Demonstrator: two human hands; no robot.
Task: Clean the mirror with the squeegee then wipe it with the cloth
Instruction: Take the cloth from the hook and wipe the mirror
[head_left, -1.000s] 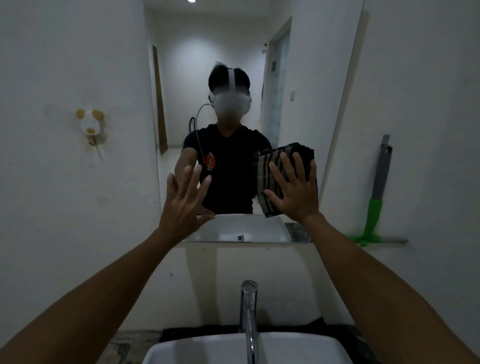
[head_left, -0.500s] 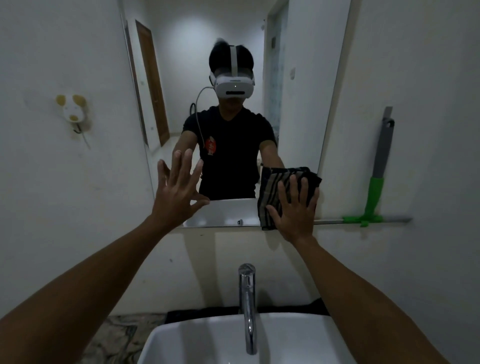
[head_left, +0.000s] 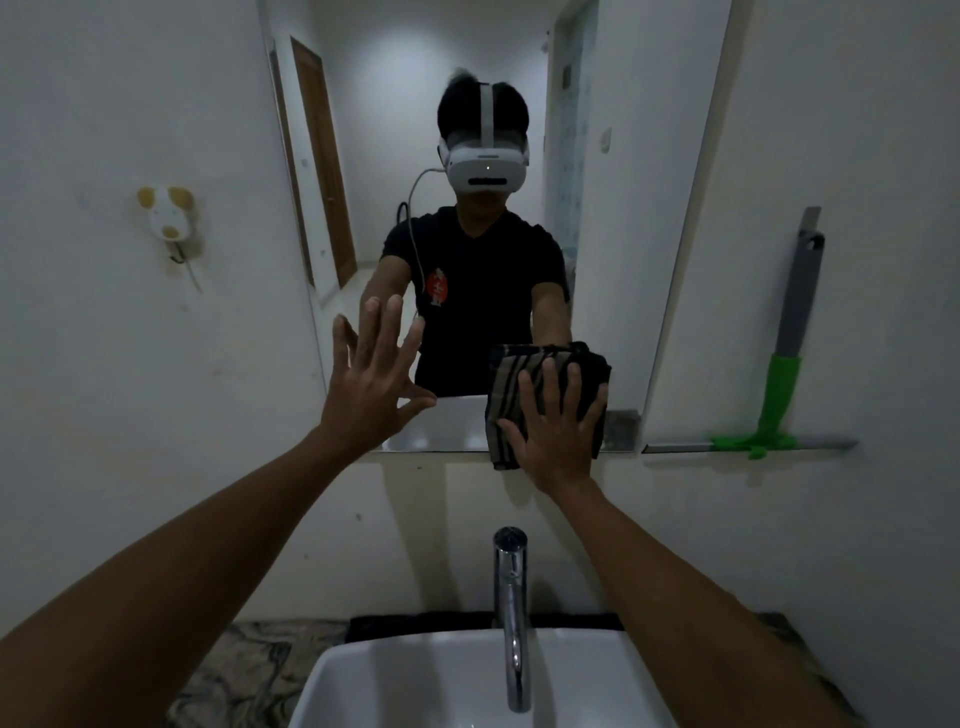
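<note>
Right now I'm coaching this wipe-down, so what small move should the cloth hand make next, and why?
Probably slide the right hand and striped cloth upward along the mirror. The flat palm presses the cloth at the mirror's bottom edge, its lower corner hanging past it, so nothing remains to wipe below. The squeegee is already parked against the wall.

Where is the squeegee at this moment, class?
In the head view, the squeegee stands upright against the wall to the right of the mirror, its green head on a narrow ledge, untouched by either hand.
</note>
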